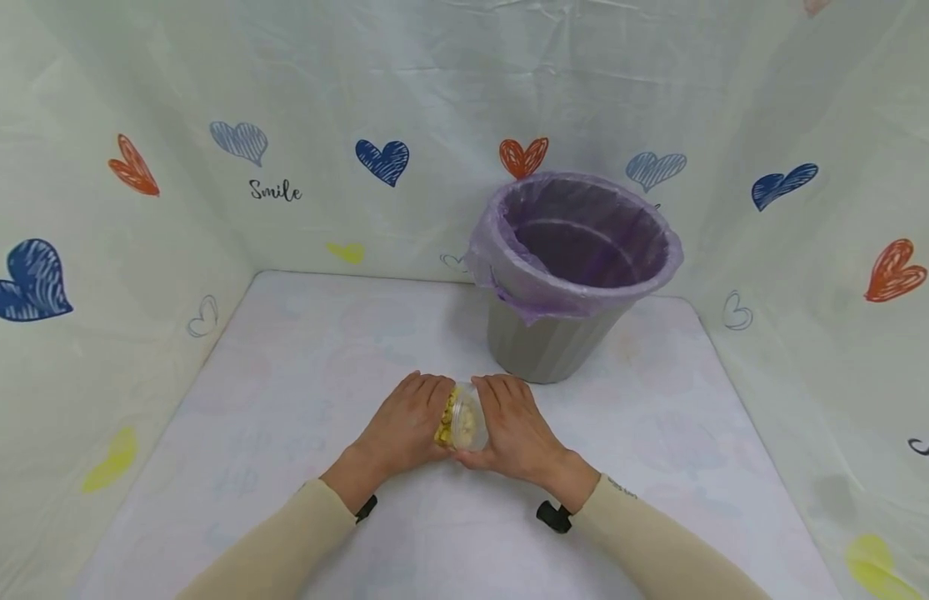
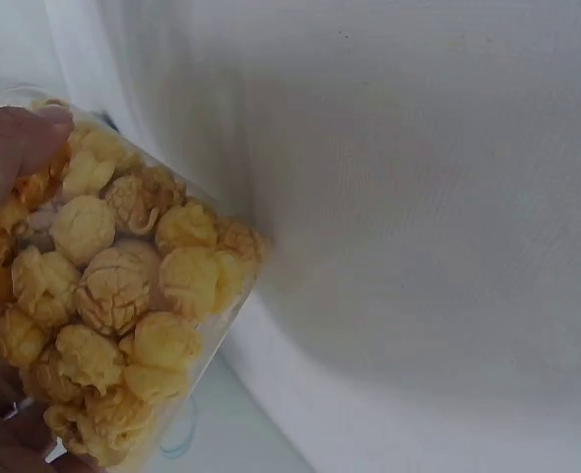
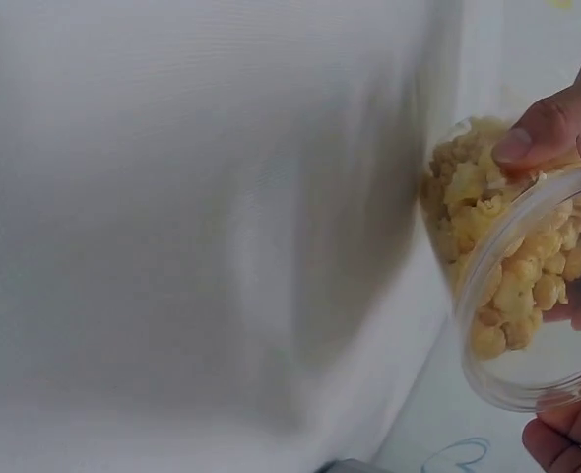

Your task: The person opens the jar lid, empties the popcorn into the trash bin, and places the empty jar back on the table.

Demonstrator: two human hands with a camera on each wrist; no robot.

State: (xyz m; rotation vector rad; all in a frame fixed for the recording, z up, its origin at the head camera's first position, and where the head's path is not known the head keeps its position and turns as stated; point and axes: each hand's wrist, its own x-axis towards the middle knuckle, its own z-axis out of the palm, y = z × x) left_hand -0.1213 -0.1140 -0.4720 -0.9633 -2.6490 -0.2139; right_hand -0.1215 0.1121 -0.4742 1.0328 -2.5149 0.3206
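Observation:
A clear plastic jar (image 2: pixel 113 286) full of yellow-brown popcorn is between my two hands, tilted onto its side low over the white table. My left hand (image 1: pixel 410 421) grips the jar's body, its thumb across the side in the left wrist view. At the other end is a clear round lid (image 3: pixel 476 286), and popcorn shows through it in the right wrist view. Around that lid's edge my right hand (image 1: pixel 513 429) is curled, thumb on one side and fingers on the other.
Behind my right hand stands a grey bin (image 1: pixel 539 342), lined with a purple bag (image 1: pixel 486 242) folded over its rim. White curtains (image 1: pixel 307 108) printed with hearts enclose the table (image 1: pixel 299 358) at the back and sides.

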